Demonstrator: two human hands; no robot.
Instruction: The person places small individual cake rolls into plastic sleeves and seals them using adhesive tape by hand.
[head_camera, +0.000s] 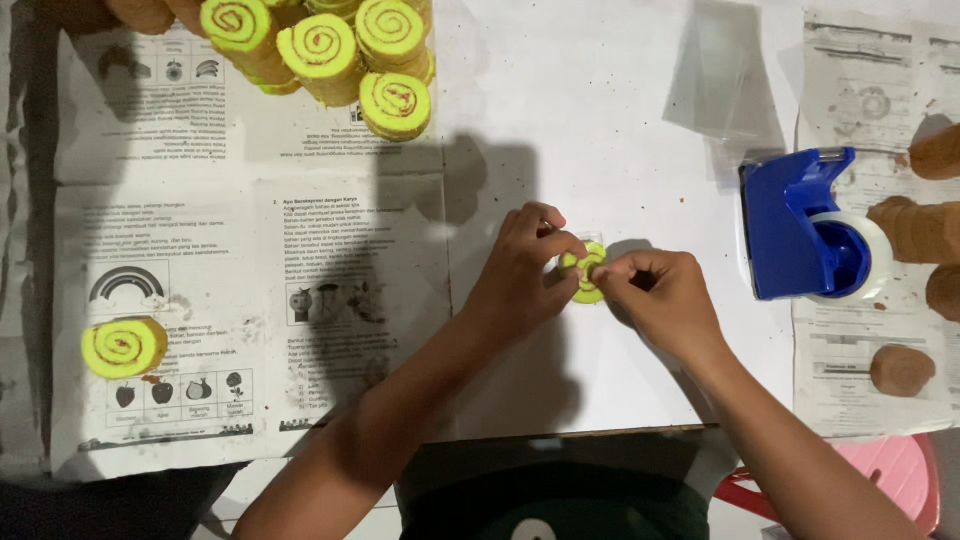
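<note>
At mid-bench (620, 130), both hands, left (525, 275) and right (660, 295), pinch one yellow-green roll slice (583, 272), its spiral face turned up, its axis standing upright.

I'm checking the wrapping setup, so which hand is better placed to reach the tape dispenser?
Probably the right hand: it lies closer to the blue tape dispenser at right, while the left hand pinches the yellow-green swirl roll from the far side.

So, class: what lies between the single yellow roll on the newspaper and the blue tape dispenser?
In the head view, both hands, left hand and right hand, pinching a small yellow roll slice.
</note>
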